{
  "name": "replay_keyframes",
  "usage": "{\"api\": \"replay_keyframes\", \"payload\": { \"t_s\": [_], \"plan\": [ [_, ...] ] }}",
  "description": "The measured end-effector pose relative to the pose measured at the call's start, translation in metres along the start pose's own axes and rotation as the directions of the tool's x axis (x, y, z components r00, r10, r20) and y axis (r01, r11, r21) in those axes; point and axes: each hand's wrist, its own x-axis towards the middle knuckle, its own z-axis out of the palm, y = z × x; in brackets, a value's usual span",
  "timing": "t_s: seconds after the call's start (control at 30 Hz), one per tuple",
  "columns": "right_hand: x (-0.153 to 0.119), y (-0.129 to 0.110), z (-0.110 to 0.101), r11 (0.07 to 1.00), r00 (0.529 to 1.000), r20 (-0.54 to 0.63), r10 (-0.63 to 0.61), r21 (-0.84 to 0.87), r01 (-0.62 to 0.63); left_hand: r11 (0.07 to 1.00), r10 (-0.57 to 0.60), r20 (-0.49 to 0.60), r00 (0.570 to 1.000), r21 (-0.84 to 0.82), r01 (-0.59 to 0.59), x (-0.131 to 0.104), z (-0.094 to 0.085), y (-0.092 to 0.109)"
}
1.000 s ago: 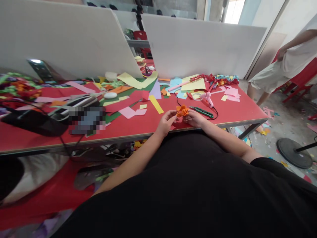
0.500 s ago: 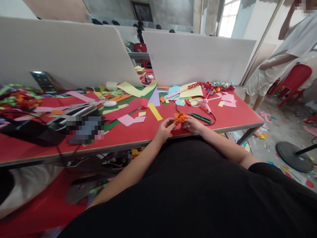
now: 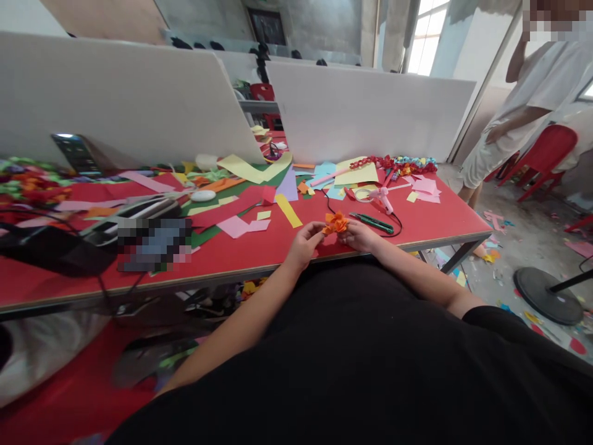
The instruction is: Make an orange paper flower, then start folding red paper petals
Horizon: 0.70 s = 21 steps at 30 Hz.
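Note:
An orange paper flower [image 3: 336, 223] is held between my two hands, just above the front edge of the red table [image 3: 259, 247]. My left hand [image 3: 306, 240] pinches its left side with thumb and fingers. On the right side, my right hand [image 3: 359, 236] has its fingers closed on the flower. A green cutter [image 3: 372, 222] lies just right of my right hand. Behind it is a pink glue gun [image 3: 382, 198] with a dark cable. A yellow paper strip [image 3: 288, 210] and pink paper pieces [image 3: 234, 227] lie to the left of my hands.
White boards [image 3: 370, 114] stand along the table's back. At left are a black case [image 3: 55, 250], a phone [image 3: 76, 154] and heaped paper pieces. A red-and-blue paper chain [image 3: 407, 164] lies at the back right. A person in white [image 3: 514, 111] stands beyond the table's right end.
The view has shifted slightly. The orange flower has turned a little between my hands, which keep hold of it. The person at the right has moved a little.

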Motion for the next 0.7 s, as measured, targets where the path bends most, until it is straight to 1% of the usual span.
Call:
{"api": "replay_keyframes", "payload": {
  "t_s": [0.17,0.4,0.5,0.7],
  "plan": [
    [-0.0004,0.0004,-0.0018,1.0,1.0,-0.011,0.001,0.031,-0.001,1.0,-0.018,-0.02,1.0,-0.024,0.018,-0.0002,-0.0003,-0.0014],
    [-0.0053,-0.0043,-0.0011,0.999,0.999,0.035,0.01,0.043,-0.012,0.998,-0.043,-0.026,0.999,-0.045,0.042,0.0007,-0.0018,-0.0043],
    [-0.0052,-0.0046,-0.0011,0.999,0.999,0.037,0.012,0.042,-0.013,0.997,-0.051,-0.031,0.998,-0.057,0.049,0.0008,-0.0015,-0.0039],
    [-0.001,-0.0017,-0.0054,1.0,0.999,0.034,0.018,0.024,-0.018,0.996,0.005,-0.027,1.0,-0.084,-0.007,0.0013,0.0026,-0.0022]
  ]
}}
